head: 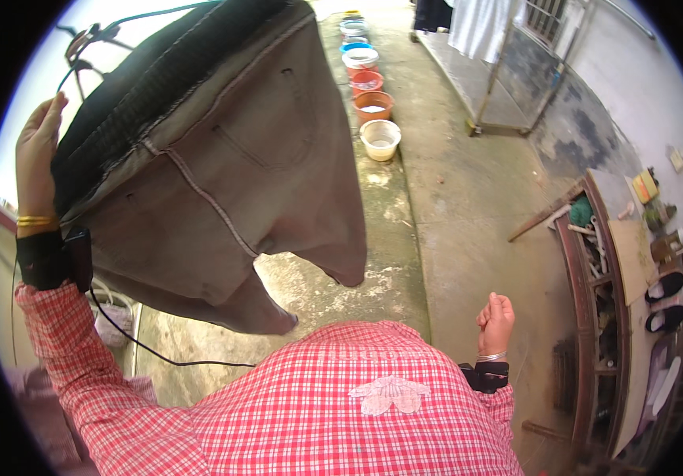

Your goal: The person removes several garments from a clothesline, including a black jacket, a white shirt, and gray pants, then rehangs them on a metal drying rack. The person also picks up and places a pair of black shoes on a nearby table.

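A pair of grey-brown shorts (246,149) with a dark elastic waistband (157,95) hangs in front of me, its seams and pocket outlines showing. A thin blue-green wire (139,18), likely part of a clothes hanger, runs over the waistband. My left hand (38,143) is raised beside the waistband, and its fingertips pinch the lower end of this wire. Down at my right side, my right hand (496,324) has its fingers closed, with nothing visible in them. Each wrist wears a black strap.
Several buckets, the nearest a cream basin (381,140), line the concrete floor (460,238) ahead. To the right stands a wooden cabinet (585,297) with dark slippers (664,303) on top. Clothes (484,27) hang by a metal frame (493,83). A black cable (163,359) crosses at my left.
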Tool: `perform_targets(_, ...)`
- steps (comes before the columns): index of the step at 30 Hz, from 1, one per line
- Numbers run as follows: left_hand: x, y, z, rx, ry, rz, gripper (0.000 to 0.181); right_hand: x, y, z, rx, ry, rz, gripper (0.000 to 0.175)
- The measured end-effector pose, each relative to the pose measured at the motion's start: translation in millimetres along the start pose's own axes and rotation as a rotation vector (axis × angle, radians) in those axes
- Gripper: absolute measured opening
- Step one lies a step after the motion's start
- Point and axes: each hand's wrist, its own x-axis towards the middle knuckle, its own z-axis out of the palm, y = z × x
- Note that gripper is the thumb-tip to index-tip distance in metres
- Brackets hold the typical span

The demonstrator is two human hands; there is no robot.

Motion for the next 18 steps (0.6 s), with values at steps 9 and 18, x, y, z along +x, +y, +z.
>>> perform_targets(9, 82.0, -36.5, 148.9, -0.015, 0.019, 0.050, 0.033, 99.8, 6.3, 42.2, 0.022, 0.041, 0.045, 0.018)
perform_targets(18, 212.6, -39.3, 346.1, -0.197, -0.166, 0.211, 0.026, 273.0, -66.7, 196.8, -0.177, -0.071, -0.201, 0.018)
